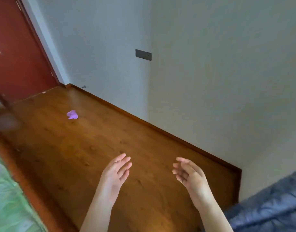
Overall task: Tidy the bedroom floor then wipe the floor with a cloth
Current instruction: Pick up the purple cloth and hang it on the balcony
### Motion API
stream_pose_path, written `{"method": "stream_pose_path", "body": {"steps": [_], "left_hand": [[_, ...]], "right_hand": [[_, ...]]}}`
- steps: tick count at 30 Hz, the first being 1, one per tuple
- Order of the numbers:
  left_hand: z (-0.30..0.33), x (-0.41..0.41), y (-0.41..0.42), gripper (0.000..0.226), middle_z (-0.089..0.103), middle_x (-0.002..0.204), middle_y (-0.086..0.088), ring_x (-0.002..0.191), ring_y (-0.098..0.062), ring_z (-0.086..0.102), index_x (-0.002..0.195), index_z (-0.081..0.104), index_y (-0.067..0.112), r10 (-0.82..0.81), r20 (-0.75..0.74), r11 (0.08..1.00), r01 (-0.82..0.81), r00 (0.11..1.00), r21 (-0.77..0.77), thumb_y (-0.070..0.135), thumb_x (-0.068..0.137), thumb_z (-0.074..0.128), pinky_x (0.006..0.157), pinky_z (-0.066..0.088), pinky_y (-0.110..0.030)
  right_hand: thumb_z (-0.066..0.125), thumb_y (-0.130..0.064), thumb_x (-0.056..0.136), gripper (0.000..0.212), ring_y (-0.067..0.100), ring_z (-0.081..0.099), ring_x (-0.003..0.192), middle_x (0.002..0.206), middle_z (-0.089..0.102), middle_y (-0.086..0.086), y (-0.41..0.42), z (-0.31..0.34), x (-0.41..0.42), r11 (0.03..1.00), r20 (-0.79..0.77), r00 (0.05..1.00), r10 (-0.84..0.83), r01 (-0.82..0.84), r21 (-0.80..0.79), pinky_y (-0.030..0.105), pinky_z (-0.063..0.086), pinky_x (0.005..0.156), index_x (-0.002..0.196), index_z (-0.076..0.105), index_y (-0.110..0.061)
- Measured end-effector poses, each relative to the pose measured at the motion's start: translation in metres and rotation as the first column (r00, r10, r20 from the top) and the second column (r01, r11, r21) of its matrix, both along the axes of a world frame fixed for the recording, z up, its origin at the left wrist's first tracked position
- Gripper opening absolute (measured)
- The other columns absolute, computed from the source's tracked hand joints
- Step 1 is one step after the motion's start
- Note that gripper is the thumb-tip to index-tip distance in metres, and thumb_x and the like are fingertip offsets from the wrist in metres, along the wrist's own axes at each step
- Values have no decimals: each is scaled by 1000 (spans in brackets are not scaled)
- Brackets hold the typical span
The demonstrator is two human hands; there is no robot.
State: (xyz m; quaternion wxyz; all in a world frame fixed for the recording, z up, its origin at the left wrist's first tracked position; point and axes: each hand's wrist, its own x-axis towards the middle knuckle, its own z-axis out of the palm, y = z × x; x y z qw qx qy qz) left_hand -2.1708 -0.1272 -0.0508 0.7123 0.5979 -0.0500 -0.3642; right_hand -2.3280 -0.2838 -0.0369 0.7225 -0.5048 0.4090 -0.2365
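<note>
No writing or label can be read anywhere. The floor is glossy brown wood planks, edged by a darker wooden skirting along two pale grey walls that meet in a corner. One dark switch plate sits on the wall beside that corner. One red-brown door stands at the upper left, and a small dark doorstop sits low on the wall near it.

One crumpled purple cloth lies on the floor, well apart from both hands and nearer the door. A small pale scrap lies by the door's foot.

Two bare hands reach out over the floor, holding nothing. The left hand has its fingers straight and loosely together. The right hand has its fingers relaxed and gently curled, palm turned inward.

Green fabric fills the lower left edge; dark blue fabric fills the lower right.
</note>
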Motion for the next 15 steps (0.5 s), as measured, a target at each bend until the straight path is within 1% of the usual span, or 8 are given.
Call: {"method": "stream_pose_path", "body": {"steps": [2,3,4,7,9,12,15], "left_hand": [[-6,14,6,24,60,121,-1,109,-15,56,116,58,19,72,-57,997,-74,996,-27,16,95,46,100,41,-35],[-7,21,9,24,61,119,-1,107,-14,57,116,59,18,105,-84,993,-108,991,-35,18,95,48,97,41,-33],[-9,28,11,23,62,117,-1,106,-14,57,115,59,19,132,-107,990,-136,985,-29,20,95,47,96,40,-32],[-13,54,14,22,62,115,-3,107,-19,57,108,59,20,207,-174,978,-208,963,14,24,100,39,100,37,-35],[-16,72,13,22,63,113,-5,108,-21,57,107,59,19,270,-189,963,-269,944,34,23,100,38,101,37,-36],[-18,101,2,21,64,112,-7,106,-23,59,108,60,16,367,-188,930,-365,911,43,21,98,42,98,40,-36],[-17,138,-13,21,66,112,-10,105,-24,60,109,61,13,445,-179,895,-443,877,52,19,97,45,93,43,-35]], "right_hand": [[44,-12,99,25,25,65,83,93,70,12,-7,-4,23,999,-19,1000,25,-24,33,33,50,78,98,69,-12],[45,-12,98,24,25,66,84,92,70,12,-11,-6,36,998,-29,999,37,-36,44,32,50,79,97,69,-12],[45,-12,98,24,25,66,86,92,70,11,-15,-7,50,998,-41,998,51,-49,49,31,51,79,97,69,-13],[47,-13,98,22,25,67,88,92,70,9,-25,-11,94,991,-59,991,122,-119,56,28,52,76,98,69,-14],[47,-12,97,21,24,66,86,92,70,10,-30,-15,125,978,-57,980,191,-186,93,27,51,74,99,68,-13],[47,-9,97,19,25,65,87,93,68,13,-43,-19,177,947,-42,955,294,-285,147,28,51,73,100,66,-9],[47,-10,97,19,27,65,89,95,68,14,-64,-19,232,923,-26,931,364,-357,146,30,52,75,101,66,-9]]}}
